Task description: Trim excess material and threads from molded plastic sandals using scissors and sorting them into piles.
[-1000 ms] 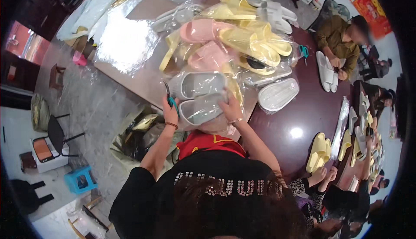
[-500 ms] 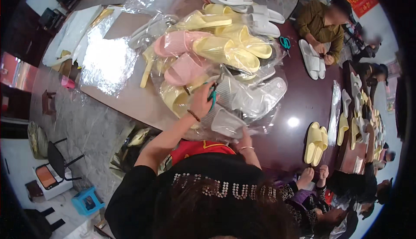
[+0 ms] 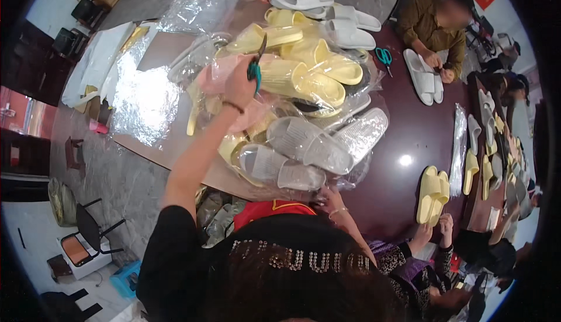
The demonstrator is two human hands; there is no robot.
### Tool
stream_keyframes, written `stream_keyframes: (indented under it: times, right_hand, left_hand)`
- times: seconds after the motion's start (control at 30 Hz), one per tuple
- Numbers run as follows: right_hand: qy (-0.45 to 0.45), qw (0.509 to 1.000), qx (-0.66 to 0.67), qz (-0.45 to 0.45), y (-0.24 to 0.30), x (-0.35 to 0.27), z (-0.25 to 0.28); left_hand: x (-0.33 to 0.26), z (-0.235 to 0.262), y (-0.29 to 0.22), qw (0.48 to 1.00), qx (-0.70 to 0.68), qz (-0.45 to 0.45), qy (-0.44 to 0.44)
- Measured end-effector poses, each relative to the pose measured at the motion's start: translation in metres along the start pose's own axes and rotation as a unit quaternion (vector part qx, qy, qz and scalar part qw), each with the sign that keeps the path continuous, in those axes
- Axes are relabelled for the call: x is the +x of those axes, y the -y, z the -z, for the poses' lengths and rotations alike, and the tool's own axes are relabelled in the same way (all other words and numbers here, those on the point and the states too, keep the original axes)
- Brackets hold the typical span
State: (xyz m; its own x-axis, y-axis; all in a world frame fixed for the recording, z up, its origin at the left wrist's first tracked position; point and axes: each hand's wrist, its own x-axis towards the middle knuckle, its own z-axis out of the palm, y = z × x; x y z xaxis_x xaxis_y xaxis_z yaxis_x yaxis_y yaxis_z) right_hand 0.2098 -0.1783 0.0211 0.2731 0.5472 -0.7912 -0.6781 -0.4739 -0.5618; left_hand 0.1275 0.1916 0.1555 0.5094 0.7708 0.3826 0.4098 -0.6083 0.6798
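Head view: left hand (image 3: 239, 86) closed around teal-handled scissors (image 3: 253, 72) above pink slippers (image 3: 210, 75). Right hand (image 3: 331, 198) near bagged gray slippers (image 3: 310, 141), by near edge of table (image 3: 403, 141); pinching or spread, cannot tell.

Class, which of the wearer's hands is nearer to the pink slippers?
Left: the left hand, holding scissors, is over the pink slippers. The right hand is farther off, to their right, near the wearer's body.

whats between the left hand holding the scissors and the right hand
The head view shows a pink slipper by the left hand, a partly covered yellow slipper, then plastic-wrapped grey slippers toward the right hand.
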Motion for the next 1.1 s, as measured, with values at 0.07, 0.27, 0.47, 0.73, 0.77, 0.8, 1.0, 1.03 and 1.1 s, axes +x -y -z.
stream_keyframes:
  times: [0.07, 0.27, 0.47, 0.73, 0.77, 0.8, 1.0, 1.03, 1.1]
  right_hand:
    - [-0.012, 1.000, 0.001, 0.013, 0.003, -0.011, 0.004]
    - [-0.008, 0.995, 0.070, 0.067, -0.005, -0.010, 0.018]
    - [-0.065, 0.988, 0.117, 0.083, -0.014, -0.024, 0.027]
    - [-0.100, 0.972, 0.170, 0.129, -0.009, -0.036, 0.050]
    - [-0.175, 0.953, 0.128, 0.214, -0.015, -0.026, 0.055]
    - [-0.253, 0.921, 0.071, 0.287, -0.008, -0.023, 0.049]
    - [-0.355, 0.822, 0.099, 0.434, 0.079, -0.036, 0.036]
    - [-0.337, 0.824, 0.109, 0.441, 0.096, -0.049, 0.021]
    - [-0.314, 0.827, 0.121, 0.451, 0.109, -0.055, 0.010]
  left_hand:
    - [0.041, -0.007, 0.000, 0.997, 0.027, -0.069, -0.013]
    - [0.122, -0.061, -0.004, 0.984, 0.135, -0.105, 0.040]
    - [0.165, -0.091, 0.036, 0.994, 0.046, -0.045, -0.083]
    - [0.203, 0.017, -0.054, 0.975, -0.197, -0.098, -0.012]
    - [0.196, 0.029, -0.072, 0.963, -0.256, -0.084, 0.024]
    - [0.197, 0.036, -0.075, 0.954, -0.273, -0.123, 0.004]
    - [0.142, 0.053, -0.130, 0.887, -0.389, -0.233, 0.084]
    - [0.126, 0.045, -0.124, 0.889, -0.372, -0.242, 0.109]
    - [0.075, 0.035, -0.112, 0.917, -0.282, -0.204, 0.193]
